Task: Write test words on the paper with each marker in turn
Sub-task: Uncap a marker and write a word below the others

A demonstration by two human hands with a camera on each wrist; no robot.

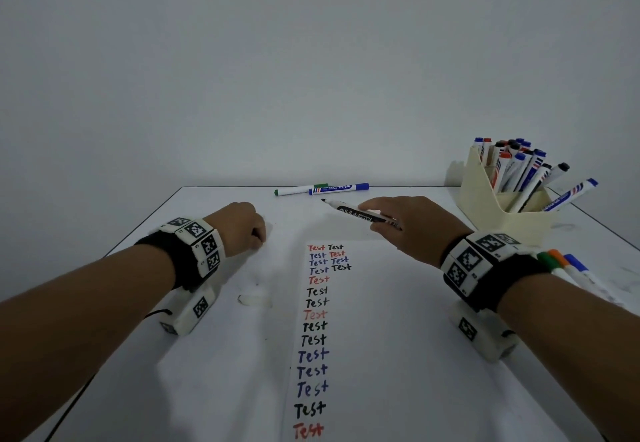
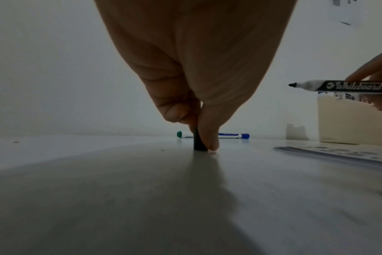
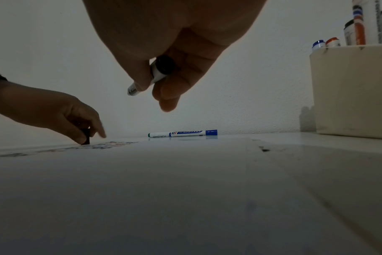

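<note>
The right hand [image 1: 412, 225] is raised above the far end of the paper [image 1: 363, 337], its grip pinching an uncapped black marker [image 1: 363, 214] between thumb and fingers; the marker lies roughly level, its bare tip pointing left and away from the person, clear of the sheet. In the left wrist view the barrel reads "Whiteboard". The left hand [image 1: 244, 228] is lowered to the white surface [image 1: 214, 355] to the left of the paper, its grip pinching a small black cap [image 2: 200, 141] between thumb and forefinger; the cap stands upright with its lower end touching the surface. The other fingers of that hand are curled in. The paper is a long strip running from the near edge toward the far side, with a column of the word "Test" in red, black and blue, and a second short column beside it at the far end. At the far edge of the surface, by the wall, a green marker [image 1: 294, 190] and a blue marker [image 1: 341, 188] lie capped, end to end and overlapping. A cream holder [image 1: 485, 199] stands at the far right corner, packed with markers with blue, red and black caps, several leaning out to the right. Three more markers [image 1: 564, 265], with green, orange and blue caps, lie on the surface just beyond the right wrist, partly hidden by the wristband.
</note>
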